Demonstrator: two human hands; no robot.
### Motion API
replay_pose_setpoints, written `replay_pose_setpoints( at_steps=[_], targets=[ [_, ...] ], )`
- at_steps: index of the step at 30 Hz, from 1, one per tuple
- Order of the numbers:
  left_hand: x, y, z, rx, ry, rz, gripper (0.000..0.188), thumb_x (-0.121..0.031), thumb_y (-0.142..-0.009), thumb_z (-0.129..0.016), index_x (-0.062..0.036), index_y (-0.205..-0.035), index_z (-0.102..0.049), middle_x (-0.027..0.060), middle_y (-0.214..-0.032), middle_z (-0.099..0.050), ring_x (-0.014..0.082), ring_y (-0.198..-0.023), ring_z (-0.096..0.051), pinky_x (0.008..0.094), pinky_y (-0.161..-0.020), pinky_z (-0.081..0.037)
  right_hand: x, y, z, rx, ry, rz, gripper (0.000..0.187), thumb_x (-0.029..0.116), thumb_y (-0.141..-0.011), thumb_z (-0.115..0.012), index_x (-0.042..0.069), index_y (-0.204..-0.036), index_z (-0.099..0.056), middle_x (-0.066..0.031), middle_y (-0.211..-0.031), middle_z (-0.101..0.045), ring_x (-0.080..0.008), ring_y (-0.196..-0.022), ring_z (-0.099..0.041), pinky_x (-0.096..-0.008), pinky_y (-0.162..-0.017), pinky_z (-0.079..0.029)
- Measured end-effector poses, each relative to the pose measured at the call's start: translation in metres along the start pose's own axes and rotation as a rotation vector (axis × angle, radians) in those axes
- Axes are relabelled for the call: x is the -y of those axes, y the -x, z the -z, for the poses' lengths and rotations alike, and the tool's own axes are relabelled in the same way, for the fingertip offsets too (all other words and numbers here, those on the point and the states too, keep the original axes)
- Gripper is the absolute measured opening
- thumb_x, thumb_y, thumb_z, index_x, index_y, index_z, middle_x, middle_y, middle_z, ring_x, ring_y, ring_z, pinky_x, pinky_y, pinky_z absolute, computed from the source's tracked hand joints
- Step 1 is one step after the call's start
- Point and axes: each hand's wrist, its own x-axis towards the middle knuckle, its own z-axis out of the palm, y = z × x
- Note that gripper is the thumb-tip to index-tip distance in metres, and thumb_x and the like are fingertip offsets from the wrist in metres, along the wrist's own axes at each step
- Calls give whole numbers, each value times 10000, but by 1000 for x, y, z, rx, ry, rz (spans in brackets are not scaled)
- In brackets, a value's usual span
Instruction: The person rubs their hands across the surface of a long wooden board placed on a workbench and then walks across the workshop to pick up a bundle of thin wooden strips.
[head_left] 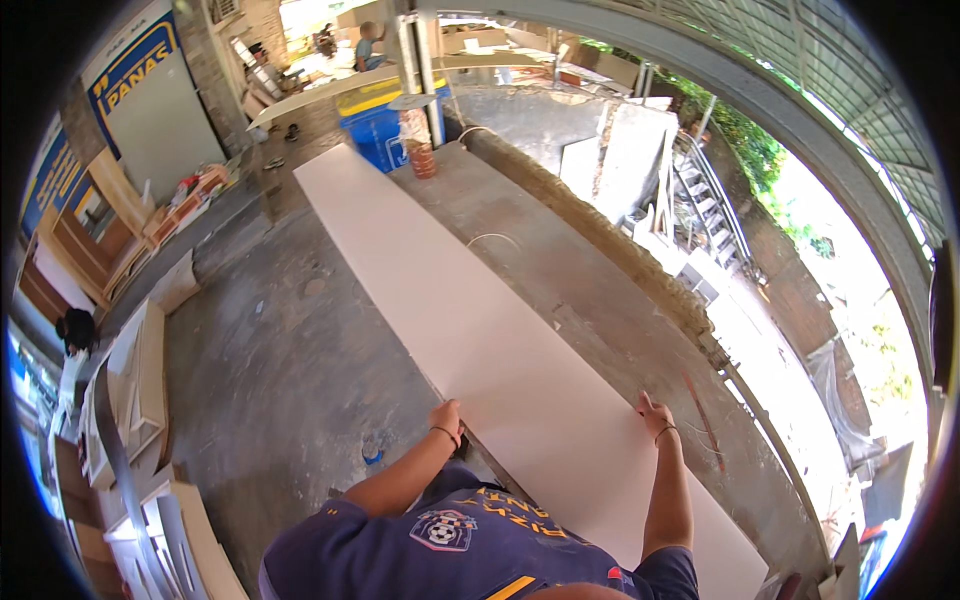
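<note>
I see a long white board (470,330) lying flat on the concrete floor (280,370), running from near my feet away toward a blue bin (378,128). Left hand (447,418) is clamped on the board's left long edge, fingers curled over it. Right hand (653,413) grips the right long edge, fingers wrapped over the rim, thumb up. The hands sit roughly opposite each other across the board's width, both wrists with a dark band. A stone ledge (600,240) runs just to the right of the board. A thin wire loop (492,240) lies on the floor near the board's right edge. Stacked wooden frames (135,380) sit well to the left. Another person (368,45) is far off by the bin.
</note>
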Motion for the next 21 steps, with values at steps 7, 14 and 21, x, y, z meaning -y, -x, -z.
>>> replay_pose_setpoints(
  at_steps=[7,14,21],
  targets=[
    [-2,8,-7,-8,-13,11,220,-246,-713,-546,-119,-886,-497,16,-801,-467,139,-743,-443,308,-571,-373,-5,6,7,-4,70,95,352,344,-761,-517,16,-839,-617,-153,-818,-612,-208,-788,-577,-311,-721,-430],
    [-5,17,-5,-41,-15,-20,228,-241,-723,-544,-105,-902,-513,29,-779,-468,150,-741,-457,315,-595,-390,-12,0,1,21,59,129,215,224,-689,-581,40,-789,-629,-130,-748,-621,-221,-707,-596,-305,-659,-455],
    [-6,19,-5,-45,-12,-20,215,-236,-727,-542,-99,-892,-526,20,-765,-474,148,-724,-458,311,-591,-386,-16,-4,-1,20,46,168,197,210,-679,-591,55,-792,-633,-119,-740,-624,-206,-699,-598,-299,-644,-459]
  ],
)
